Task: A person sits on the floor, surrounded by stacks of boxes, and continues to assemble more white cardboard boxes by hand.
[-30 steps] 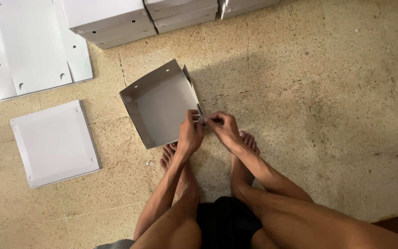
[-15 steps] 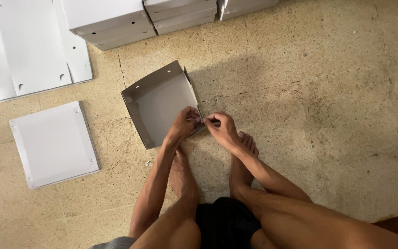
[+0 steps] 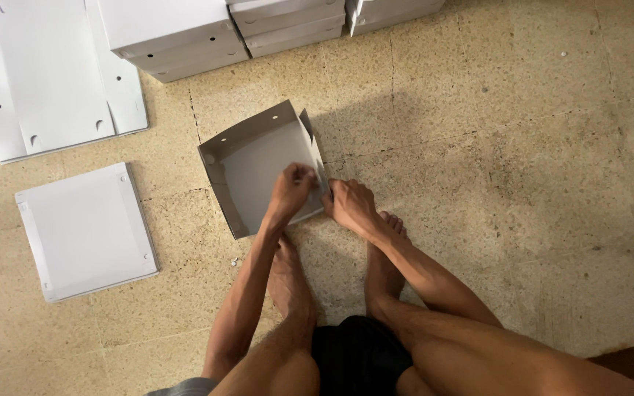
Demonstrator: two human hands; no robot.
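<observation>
At floor centre, a half-folded white box (image 3: 258, 165) lies open side up, with both hands at its 4 o'clock corner: left hand (image 3: 293, 187) has fingers curled closed over the near wall edge, right hand (image 3: 348, 204) pinches the corner flap from outside. Judgement: the corner goes best with the wall held upright and the flap pressed flush along its crease. Flat blanks (image 3: 86, 231) lie at 9 o'clock; finished boxes (image 3: 174, 33) are stacked at 12.
</observation>
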